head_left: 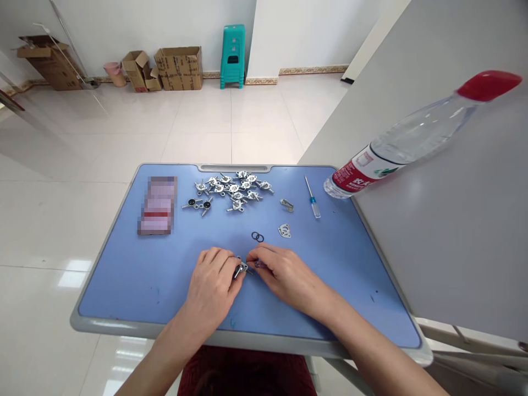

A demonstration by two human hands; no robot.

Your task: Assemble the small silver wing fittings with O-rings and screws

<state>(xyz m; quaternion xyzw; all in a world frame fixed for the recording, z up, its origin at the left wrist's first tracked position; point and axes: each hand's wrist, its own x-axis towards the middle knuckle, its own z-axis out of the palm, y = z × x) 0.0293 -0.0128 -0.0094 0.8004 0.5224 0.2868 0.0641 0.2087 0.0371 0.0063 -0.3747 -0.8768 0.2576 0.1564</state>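
My left hand [210,280] grips a small silver metal part [240,269] at its fingertips, above the blue desktop [124,275]. My right hand [284,274] comes in from the right, and its fingertips pinch a small dark item [260,264] against that part; the fingers hide most of it. Just beyond my hands lie two black rubber rings [257,237]. To their right are a flat metal plate [284,231] and a small metal clip [287,205]. A heap of several similar metal parts [233,190] lies farther off, next to a screwdriver [312,197] with a clear handle.
A blurred flat packet [157,205] lies at the desk's far left. A water bottle [412,137] with a red cap lies on a grey table [445,231] at right. Cardboard boxes [179,69] and stacked teal stools [232,56] stand by the far wall.
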